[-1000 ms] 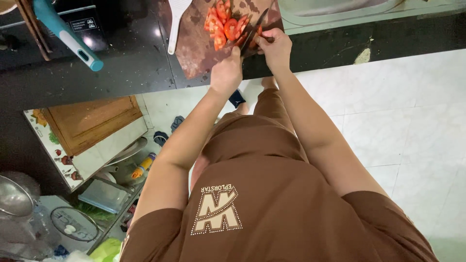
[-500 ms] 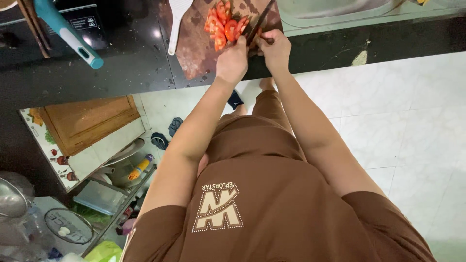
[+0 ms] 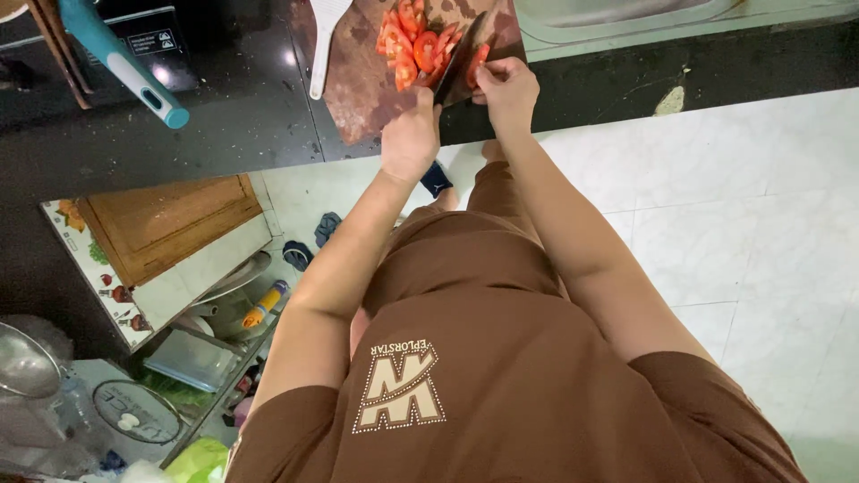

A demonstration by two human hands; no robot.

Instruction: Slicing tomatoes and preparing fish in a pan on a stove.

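Note:
A dark wooden cutting board (image 3: 358, 80) lies on the black countertop (image 3: 224, 125), with a pile of red tomato slices (image 3: 412, 40) on it. My left hand (image 3: 410, 134) grips the handle of a dark knife (image 3: 461, 58), whose blade points away from me across the board. My right hand (image 3: 508, 89) sits just right of the blade, fingers pinched on a tomato piece (image 3: 479, 61) pressed against the blade. A white spatula (image 3: 324, 36) rests on the board's left side.
A teal-handled tool (image 3: 125, 63) lies on the counter at left. Along the top right runs a metal sink (image 3: 626, 13). Below the counter are an open wooden cabinet door (image 3: 161, 224), shelves with bowls and containers (image 3: 192, 358), sandals (image 3: 327, 228) and white floor tiles (image 3: 743, 224).
Both hands have stayed at the board with only small shifts; the knife blade has moved slightly along the tomato. The view has drifted a little.

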